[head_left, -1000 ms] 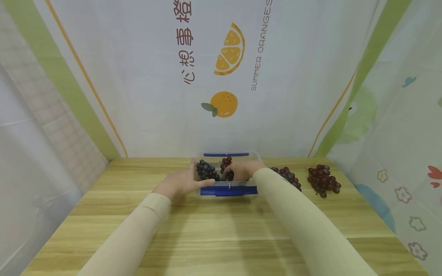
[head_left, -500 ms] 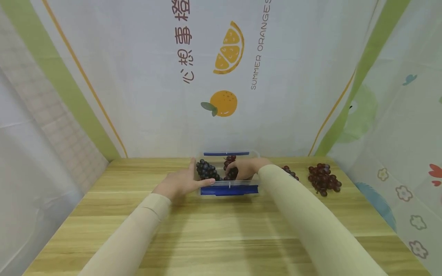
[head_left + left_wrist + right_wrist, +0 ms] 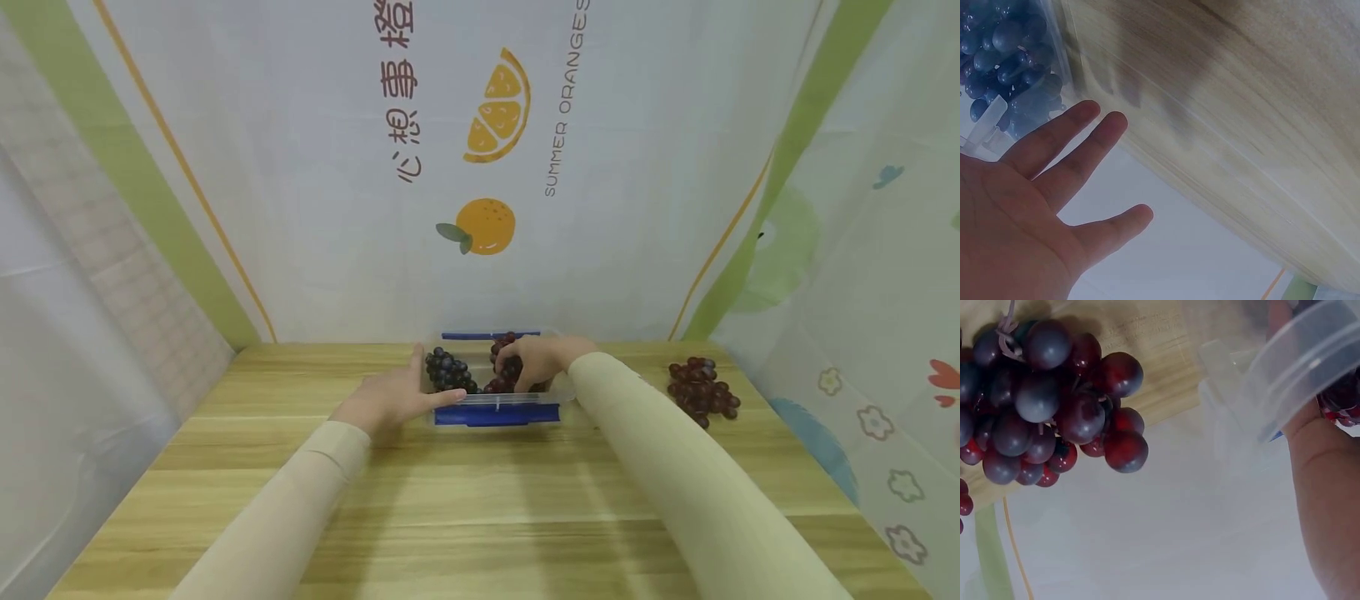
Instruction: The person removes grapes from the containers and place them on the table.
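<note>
A clear plastic box [image 3: 497, 414] with blue clips stands at the back of the table. My left hand [image 3: 390, 396] rests against its left end, thumb along the front rim. In the left wrist view several fingers [image 3: 1079, 162] stick out straight beside the box. A bunch of dark grapes [image 3: 447, 371] lies in the left part of the box. My right hand [image 3: 546, 358] reaches inside and holds a bunch of red grapes [image 3: 500, 383] with bent fingers; some fingertips are hidden. In the right wrist view the box wall [image 3: 1310, 369] partly covers this hand.
Another red bunch [image 3: 701, 390] lies on the wooden table [image 3: 480, 500] at the far right. A purple-red bunch [image 3: 1054, 400] sits just right of the box, hidden by my sleeve in the head view. A printed curtain [image 3: 337, 250] hangs behind.
My right hand has shifted right inside the box, and the red grapes have moved right with it. My sleeve now covers the bunch beside the box. The left hand stays put.
</note>
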`<action>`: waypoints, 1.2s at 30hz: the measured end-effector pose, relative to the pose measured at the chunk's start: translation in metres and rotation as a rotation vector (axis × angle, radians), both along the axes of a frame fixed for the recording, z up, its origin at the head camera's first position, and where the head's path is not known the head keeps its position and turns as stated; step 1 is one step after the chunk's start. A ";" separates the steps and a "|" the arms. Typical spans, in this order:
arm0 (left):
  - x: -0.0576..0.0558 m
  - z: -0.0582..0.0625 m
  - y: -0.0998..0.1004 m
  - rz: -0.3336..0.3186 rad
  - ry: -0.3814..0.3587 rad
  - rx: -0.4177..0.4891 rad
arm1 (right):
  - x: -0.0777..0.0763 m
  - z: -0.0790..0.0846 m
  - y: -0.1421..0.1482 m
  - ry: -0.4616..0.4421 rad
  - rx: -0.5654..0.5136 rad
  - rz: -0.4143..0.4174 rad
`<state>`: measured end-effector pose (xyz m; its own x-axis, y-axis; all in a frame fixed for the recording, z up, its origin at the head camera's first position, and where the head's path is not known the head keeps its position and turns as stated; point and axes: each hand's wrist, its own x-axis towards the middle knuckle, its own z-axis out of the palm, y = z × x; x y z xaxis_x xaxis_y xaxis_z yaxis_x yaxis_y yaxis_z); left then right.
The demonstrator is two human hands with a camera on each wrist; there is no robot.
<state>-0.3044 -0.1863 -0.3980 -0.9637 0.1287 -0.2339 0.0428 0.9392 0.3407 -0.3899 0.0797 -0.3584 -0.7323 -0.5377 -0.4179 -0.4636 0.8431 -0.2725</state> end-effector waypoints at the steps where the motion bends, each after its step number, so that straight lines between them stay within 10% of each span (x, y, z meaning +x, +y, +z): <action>1: 0.000 0.000 0.000 0.003 0.001 0.000 | 0.000 0.001 0.000 -0.002 -0.003 -0.004; 14: 0.000 -0.001 0.001 -0.003 -0.002 -0.016 | 0.005 0.009 -0.002 -0.078 -0.074 -0.033; 36: 0.002 -0.001 -0.001 -0.003 0.034 -0.024 | 0.005 0.031 -0.003 0.091 -0.034 0.090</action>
<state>-0.3022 -0.1870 -0.3991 -0.9708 0.1261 -0.2042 0.0566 0.9471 0.3160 -0.3846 0.0768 -0.3273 -0.7144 -0.6156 -0.3325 -0.5608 0.7880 -0.2539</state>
